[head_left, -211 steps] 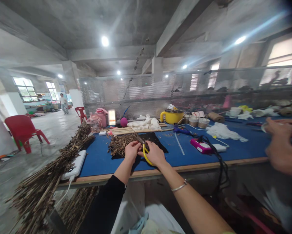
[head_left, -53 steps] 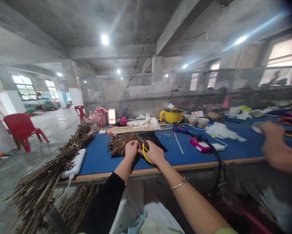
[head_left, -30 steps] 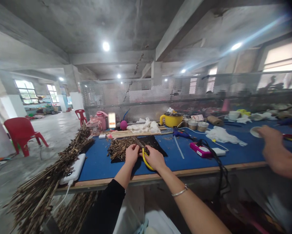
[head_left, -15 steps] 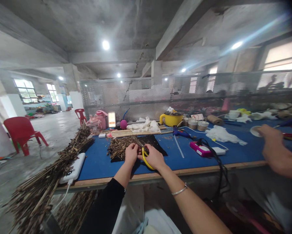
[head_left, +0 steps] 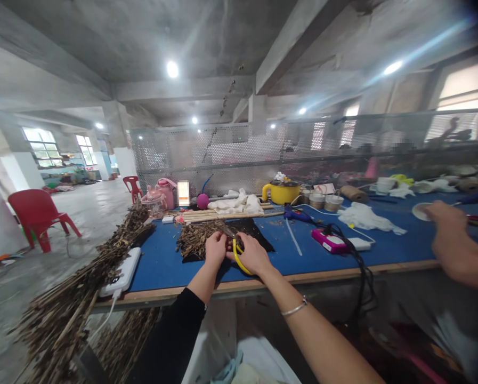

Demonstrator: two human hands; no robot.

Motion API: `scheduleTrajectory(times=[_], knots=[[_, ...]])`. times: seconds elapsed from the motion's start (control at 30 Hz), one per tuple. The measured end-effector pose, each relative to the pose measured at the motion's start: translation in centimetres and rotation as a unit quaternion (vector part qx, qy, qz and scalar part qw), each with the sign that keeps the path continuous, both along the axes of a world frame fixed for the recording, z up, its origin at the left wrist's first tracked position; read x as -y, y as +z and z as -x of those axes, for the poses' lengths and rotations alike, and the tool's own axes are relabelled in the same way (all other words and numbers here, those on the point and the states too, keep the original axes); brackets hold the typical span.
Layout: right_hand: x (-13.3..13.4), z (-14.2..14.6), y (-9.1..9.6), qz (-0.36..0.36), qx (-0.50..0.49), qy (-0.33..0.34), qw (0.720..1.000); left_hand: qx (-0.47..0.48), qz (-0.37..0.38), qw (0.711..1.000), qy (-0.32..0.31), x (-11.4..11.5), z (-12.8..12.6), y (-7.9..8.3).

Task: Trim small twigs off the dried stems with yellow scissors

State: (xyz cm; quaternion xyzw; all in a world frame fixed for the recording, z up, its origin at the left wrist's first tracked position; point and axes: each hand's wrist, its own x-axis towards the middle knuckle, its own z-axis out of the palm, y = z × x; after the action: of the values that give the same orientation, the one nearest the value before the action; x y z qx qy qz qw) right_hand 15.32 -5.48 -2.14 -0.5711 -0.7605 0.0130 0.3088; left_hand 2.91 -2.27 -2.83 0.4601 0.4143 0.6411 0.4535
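My right hand (head_left: 253, 255) is closed around a pair of scissors with yellow handles (head_left: 237, 258). The metal blades point away from me, toward a pile of short, dry brown plant pieces (head_left: 194, 238). Close beside the blades, my left hand (head_left: 216, 249) has its fingers pinched together at the pile's right edge. What it holds is hidden or too small to make out. Under the pile and to its right lies a flat black cloth or bag (head_left: 258, 234).
A big bundle of dry stalks (head_left: 74, 288) leans over the table's left corner beside a white power strip (head_left: 122, 272). Sticks (head_left: 199, 217), a yellow pot (head_left: 284, 193), a blue glue gun (head_left: 298, 214) and a magenta box (head_left: 329, 241) lie beyond. Another person's hand (head_left: 446, 218) holds a whitish round thing at right.
Both hands and the scissors stay in nearly the same place at the pile. The view has shifted slightly. The other person's hand at right has barely moved.
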Motion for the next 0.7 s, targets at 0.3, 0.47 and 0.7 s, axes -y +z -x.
scheduleTrajectory(times=[0.3,0.47,0.7], knots=[[-0.08,0.02,-0.02,0.002,-0.009,0.002,1.0,0.002,-0.011,1.0,-0.007,0.1,0.02,0.06],[-0.08,0.01,-0.1,0.0,-0.018,0.002,1.0,0.046,-0.001,0.998,-0.032,0.4,-0.16,0.42],[0.01,-0.01,-0.03,-0.024,-0.008,-0.001,1.0,0.031,-0.004,0.999,-0.023,0.41,-0.22,0.31]])
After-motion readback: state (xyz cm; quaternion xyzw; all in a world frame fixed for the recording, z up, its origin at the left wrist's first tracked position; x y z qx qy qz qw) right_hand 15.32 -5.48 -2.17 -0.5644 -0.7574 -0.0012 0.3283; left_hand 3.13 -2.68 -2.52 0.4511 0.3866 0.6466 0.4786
